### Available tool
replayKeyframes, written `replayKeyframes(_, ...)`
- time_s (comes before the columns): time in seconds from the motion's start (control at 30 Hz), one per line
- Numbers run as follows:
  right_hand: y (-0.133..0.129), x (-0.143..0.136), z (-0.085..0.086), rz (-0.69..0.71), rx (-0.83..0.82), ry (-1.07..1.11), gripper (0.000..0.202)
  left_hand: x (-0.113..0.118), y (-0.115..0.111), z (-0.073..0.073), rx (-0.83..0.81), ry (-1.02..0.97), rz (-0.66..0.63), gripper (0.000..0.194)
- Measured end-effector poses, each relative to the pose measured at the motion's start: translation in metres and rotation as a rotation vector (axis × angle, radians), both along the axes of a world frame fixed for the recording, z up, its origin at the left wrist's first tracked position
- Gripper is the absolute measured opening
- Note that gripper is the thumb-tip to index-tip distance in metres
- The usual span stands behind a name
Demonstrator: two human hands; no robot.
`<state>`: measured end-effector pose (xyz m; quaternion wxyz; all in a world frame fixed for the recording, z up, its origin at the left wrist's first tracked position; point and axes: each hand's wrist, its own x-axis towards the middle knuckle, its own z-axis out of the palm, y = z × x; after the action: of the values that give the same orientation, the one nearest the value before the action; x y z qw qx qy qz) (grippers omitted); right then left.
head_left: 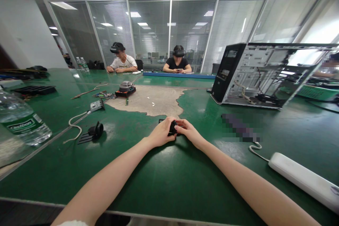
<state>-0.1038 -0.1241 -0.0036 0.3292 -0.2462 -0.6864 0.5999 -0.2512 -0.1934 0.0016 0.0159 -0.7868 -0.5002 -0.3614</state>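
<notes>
Both hands meet over the green tabletop [169, 176] around a small black part [172, 128] whose exact kind I cannot make out. My left hand [162, 133] wraps round its left side. Thumb and fingers of my right hand [190, 130] pinch it from the right. Behind my left hand a dark edge shows, mostly hidden by the fingers. To the left lies a black plastic piece with long prongs and a round end [95, 130]. A metal bracket [97, 105] and a pale cord [76, 127] are beyond it.
An opened computer case [225, 74] stands at right, near a blurred dark slab [241, 127] and a corded white bar [299, 176]. At left is a water bottle [26, 123]. A round-topped component [126, 89] sits by circuit boards [106, 95]. Two people sit opposite.
</notes>
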Motion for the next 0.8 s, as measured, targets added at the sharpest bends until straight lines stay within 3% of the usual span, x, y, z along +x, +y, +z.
replayKeyframes(0.2, -0.0043, 0.0031, 0.0074, 0.093, 0.006, 0.037, 0.034, 0.0003, -0.0011, 0.0014, -0.003, -0.009, -0.019, 0.059)
replayKeyframes(0.37, -0.0046, 0.0019, 0.0045, 0.053, 0.000, 0.037, 0.025, 0.0000, -0.0010, 0.0010, 0.003, -0.008, -0.021, 0.059)
replayKeyframes(0.53, 0.0001, -0.0002, -0.0013, -0.003, 0.025, 0.004, 0.029, 0.0003, 0.0003, -0.0006, 0.000, 0.000, 0.000, 0.059)
replayKeyframes(0.8, -0.0035, 0.0037, 0.0062, 0.078, 0.020, 0.019, 0.032, 0.0001, 0.0002, -0.0014, 0.006, -0.005, -0.013, 0.061)
